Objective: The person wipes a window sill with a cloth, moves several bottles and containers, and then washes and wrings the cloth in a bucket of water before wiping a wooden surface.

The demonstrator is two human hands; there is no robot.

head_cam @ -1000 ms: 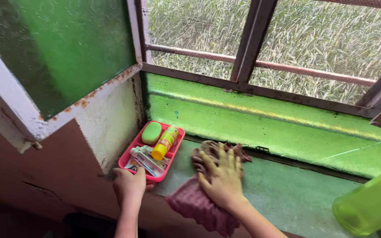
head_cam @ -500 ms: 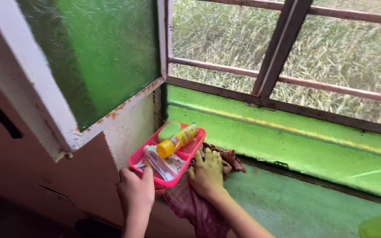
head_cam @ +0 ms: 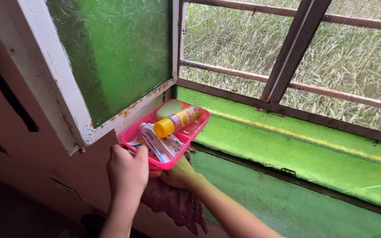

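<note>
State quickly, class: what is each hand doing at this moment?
Left hand: closed on the near edge of the pink tray, lifting it.
Right hand: under the tray, pressing the maroon cloth; grip hidden.

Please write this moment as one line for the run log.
left hand: holds pink tray raised | right hand: under tray, on maroon cloth | sill: green

We saw soft daylight coming in through the meshed window [head_cam: 331, 57], bright on the green sill [head_cam: 296, 150] with a pale glare streak along it. The lower left corner lay in deep shadow. Focus was fair, though the frame edges bent slightly.
</note>
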